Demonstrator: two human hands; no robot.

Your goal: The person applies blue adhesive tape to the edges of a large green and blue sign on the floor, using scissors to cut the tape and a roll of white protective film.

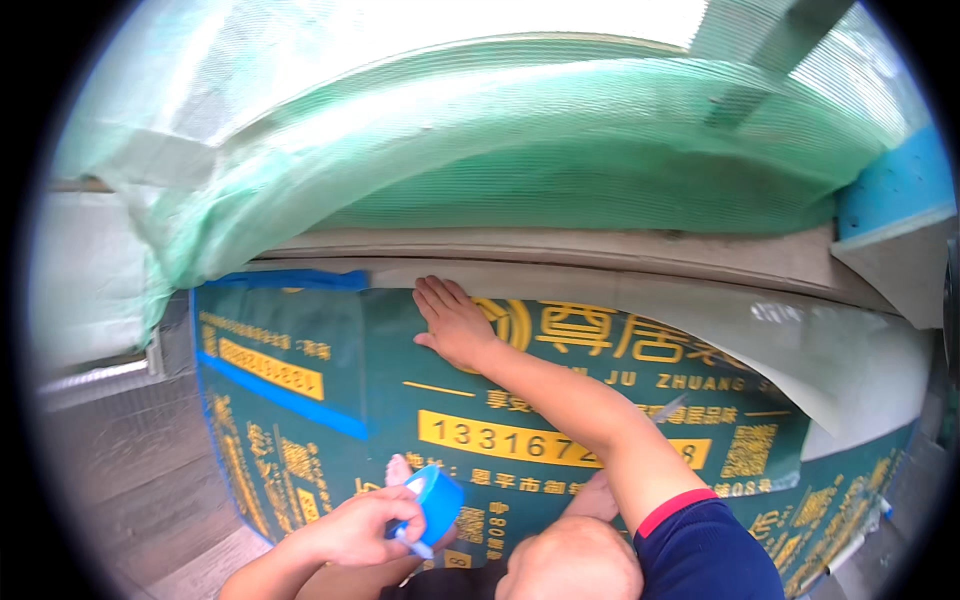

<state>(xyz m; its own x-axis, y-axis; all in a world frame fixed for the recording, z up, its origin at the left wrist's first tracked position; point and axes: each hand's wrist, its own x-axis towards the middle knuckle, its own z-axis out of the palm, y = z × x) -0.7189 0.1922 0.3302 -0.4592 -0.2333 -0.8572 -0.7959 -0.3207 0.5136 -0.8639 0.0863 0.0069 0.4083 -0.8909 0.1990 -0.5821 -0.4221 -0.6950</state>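
My left hand grips a roll of blue tape at the lower middle. A small pale blue-white piece pokes out beneath its fingers; I cannot tell what it is. Further up, my right hand lies flat, fingers stretched, on the upper edge of a dark green printed sheet with yellow lettering. A blue tape strip runs along the sheet's upper left edge, and another blue strip crosses its left part. Beside my right forearm shows a grey pointed thing, too blurred to name.
Bare feet and a rounded bare knee are low in view. Beyond the sheet runs a pale ledge under green netting. A pale sheet corner curls at right. A blue panel stands far right; grey floor lies left.
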